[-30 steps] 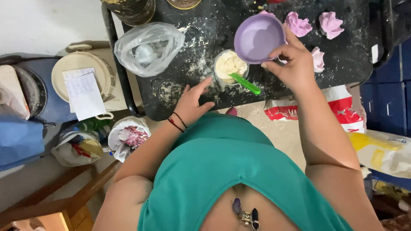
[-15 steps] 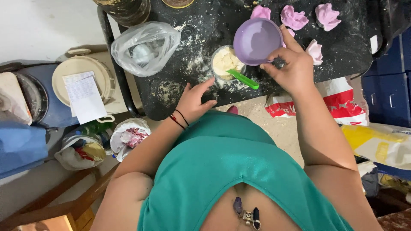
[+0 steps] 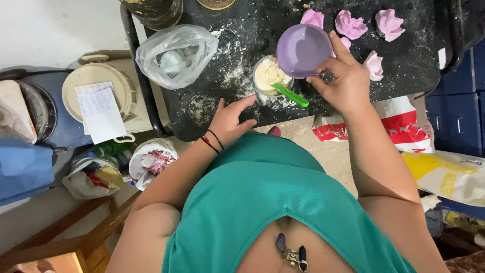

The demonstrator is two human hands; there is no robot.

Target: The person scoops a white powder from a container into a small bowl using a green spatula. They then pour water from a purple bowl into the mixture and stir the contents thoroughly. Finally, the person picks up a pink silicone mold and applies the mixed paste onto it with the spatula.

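My right hand [image 3: 344, 83] grips a small purple bowl [image 3: 303, 49] by its rim, holding it tilted just above the black floured tray [image 3: 404, 71]. Next to the bowl stands a small cup of pale cream [image 3: 269, 76] with a green spatula [image 3: 290, 95] sticking out of it. My left hand [image 3: 231, 120] rests flat on the tray's near edge, fingers spread, holding nothing; black and red bands circle its wrist. Several pink flower-shaped pieces [image 3: 350, 24] lie along the tray's far side.
A crumpled clear plastic bag [image 3: 174, 53] sits on the tray's left end. Left of the tray are a cream lidded bucket with a paper sheet [image 3: 98, 103] and open tubs [image 3: 151, 162] on the floor. A red-and-white bag [image 3: 404, 126] and blue crates [image 3: 457, 121] lie to the right.
The view has shifted slightly. My right hand still holds the purple bowl, which sits a little lower over the tray. The left hand stays on the tray edge.
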